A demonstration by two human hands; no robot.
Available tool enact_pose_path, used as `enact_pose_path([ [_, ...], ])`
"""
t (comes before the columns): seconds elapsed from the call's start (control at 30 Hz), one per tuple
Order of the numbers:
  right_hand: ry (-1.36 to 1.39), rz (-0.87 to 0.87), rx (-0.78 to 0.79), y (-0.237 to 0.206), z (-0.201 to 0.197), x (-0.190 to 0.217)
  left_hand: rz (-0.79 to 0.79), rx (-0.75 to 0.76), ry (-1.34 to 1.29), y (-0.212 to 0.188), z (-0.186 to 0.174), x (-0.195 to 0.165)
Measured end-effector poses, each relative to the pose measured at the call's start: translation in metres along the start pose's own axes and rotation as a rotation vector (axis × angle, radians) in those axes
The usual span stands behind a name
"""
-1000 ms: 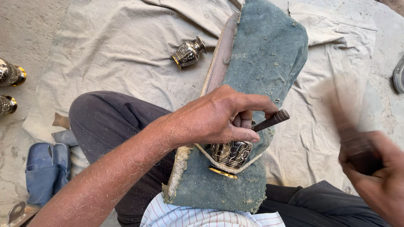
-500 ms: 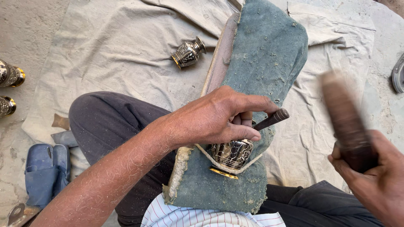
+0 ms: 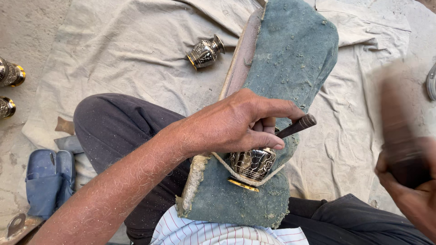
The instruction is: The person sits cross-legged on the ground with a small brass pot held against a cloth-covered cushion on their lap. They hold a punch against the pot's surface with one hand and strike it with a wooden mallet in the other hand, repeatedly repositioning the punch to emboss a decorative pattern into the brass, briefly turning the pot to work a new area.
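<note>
Clearly the engraving is under way: the left hand [image 3: 236, 124] is clenched around a dark chisel [image 3: 297, 126], whose butt sticks out to the right of the fingers while its tip is hidden beneath them, against a small metal vase [image 3: 252, 163]. That vase lies on its side on a worn blue-green padded board [image 3: 290, 68] propped across the person's lap, held down by a loop of cord [image 3: 218, 159] running over its body, its brass-coloured foot turned to the near side. At the right edge, the right hand [image 3: 406, 190] is closed around a dark wooden mallet [image 3: 397, 122], which is raised and blurred, well apart from the chisel's butt. The visible side of the vase already carries cut pattern; how much of its surface is left to work I cannot tell, since the hand covers the upper part. On the pale cloth [image 3: 113, 50] at the far side lies another patterned vase [image 3: 205, 52], and two more [image 3: 10, 75] stand at the left edge. A blue sandal [image 3: 47, 179] sits near left.
</note>
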State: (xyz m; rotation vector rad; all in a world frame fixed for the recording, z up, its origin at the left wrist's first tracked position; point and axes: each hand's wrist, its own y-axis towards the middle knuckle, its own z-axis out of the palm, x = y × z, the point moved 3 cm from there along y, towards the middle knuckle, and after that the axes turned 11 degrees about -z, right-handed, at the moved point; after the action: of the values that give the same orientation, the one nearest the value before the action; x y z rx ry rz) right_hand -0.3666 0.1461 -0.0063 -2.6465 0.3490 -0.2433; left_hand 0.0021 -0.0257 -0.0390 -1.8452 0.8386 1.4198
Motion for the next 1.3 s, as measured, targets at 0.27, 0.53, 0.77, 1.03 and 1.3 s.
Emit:
enact_pose_path([
  [0.27,0.046,-0.206,-0.2,0.0,-0.02,0.056,0.001,0.0,-0.004,0.0,0.001,0.001],
  [0.53,0.094,-0.182,-0.257,0.002,-0.012,0.037,0.023,0.001,-0.003,-0.001,0.0,0.001],
  [0.77,0.003,-0.183,-0.199,0.005,-0.016,0.044,0.0,0.007,0.003,0.002,0.0,0.004],
  [1.03,-0.09,-0.149,-0.115,0.008,-0.028,0.042,0.047,0.001,-0.044,0.001,-0.003,0.005],
  [1.3,0.073,-0.145,-0.199,0.001,-0.008,0.022,0.078,-0.014,-0.055,-0.001,0.0,0.013],
])
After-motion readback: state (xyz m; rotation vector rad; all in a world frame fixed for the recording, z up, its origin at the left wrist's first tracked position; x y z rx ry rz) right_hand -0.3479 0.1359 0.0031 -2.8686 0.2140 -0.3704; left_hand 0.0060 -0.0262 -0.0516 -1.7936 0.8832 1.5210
